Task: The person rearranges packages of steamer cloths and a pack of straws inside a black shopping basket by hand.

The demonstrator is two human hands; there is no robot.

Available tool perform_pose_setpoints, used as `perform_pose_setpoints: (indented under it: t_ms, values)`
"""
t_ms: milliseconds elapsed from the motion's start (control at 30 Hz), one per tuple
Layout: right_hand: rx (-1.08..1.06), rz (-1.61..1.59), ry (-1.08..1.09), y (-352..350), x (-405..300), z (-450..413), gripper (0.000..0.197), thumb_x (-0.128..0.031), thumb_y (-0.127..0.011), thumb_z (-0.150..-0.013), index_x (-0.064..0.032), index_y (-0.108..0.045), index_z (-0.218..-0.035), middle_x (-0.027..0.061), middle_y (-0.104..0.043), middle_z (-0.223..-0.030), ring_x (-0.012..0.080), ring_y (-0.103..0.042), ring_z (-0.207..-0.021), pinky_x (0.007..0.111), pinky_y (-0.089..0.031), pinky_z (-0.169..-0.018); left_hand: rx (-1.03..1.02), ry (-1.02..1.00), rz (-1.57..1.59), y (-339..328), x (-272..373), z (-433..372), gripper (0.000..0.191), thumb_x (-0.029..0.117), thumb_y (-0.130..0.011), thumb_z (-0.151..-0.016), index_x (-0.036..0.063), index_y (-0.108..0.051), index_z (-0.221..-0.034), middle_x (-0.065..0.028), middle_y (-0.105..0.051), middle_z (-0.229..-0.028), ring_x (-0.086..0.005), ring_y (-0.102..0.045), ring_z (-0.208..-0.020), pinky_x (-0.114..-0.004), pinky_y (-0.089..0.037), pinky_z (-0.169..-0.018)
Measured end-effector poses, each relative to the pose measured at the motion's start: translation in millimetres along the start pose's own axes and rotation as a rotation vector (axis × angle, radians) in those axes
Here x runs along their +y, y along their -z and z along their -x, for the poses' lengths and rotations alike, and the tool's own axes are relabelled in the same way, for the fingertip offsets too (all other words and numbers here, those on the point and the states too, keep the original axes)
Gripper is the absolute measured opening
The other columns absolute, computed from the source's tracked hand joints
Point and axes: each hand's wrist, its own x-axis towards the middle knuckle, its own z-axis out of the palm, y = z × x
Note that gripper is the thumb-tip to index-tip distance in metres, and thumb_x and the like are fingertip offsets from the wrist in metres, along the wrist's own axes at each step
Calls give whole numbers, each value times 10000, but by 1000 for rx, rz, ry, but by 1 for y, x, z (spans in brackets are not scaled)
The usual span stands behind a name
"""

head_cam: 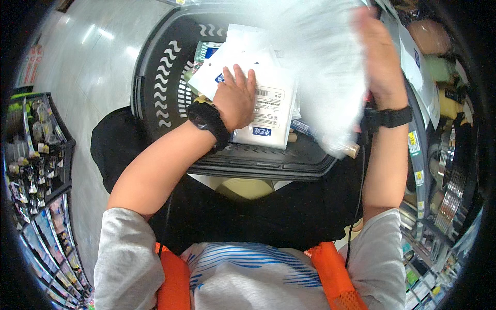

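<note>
My left hand (235, 101) lies flat with spread fingers on a white printed packet (269, 110), which bears a barcode and a blue label. Beneath and behind it, more white packets (242, 37) are piled in a black plastic basket (149, 73). At the right edge of a whitish plastic bag (329, 73), my right hand (381, 62) grips it above the basket's right side. Motion blurs both the bag and the fingers, and the bag's contents are unclear. A light brown rod end (352, 150) shows at its lower tip.
Store shelves with small goods (38, 135) stand at the left beyond the grey floor (85, 69). Close on the right runs a shelf edge with price tags (418, 176). A green-and-blue packet (204, 51) sits inside the basket. Thin black cables hang beside both arms.
</note>
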Motion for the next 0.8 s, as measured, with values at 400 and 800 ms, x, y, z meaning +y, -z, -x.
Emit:
perform_pose_setpoints:
  t_ms: [400,800]
  values:
    - [-173,32,-166,-3,11,-4,431,-409,-589,-1010,-4,-722,-1074,57,-734,-848,61,-670,-760,202,-516,-671,-140,14,-94,15,1,2,773,358,-560,-934,-67,-274,-1513,-389,-288,-1513,-568,-329,-1381,-493,-442,-1047]
    - [-304,873,-263,35,78,-2,598,-419,-639,-934,-76,-520,-1410,162,-677,-982,295,-654,-873,383,-507,-765,-19,-103,81,31,-16,21,768,426,-618,-940,-67,-320,-1449,-359,-352,-1468,-483,-451,-1309,-507,-407,-1084]
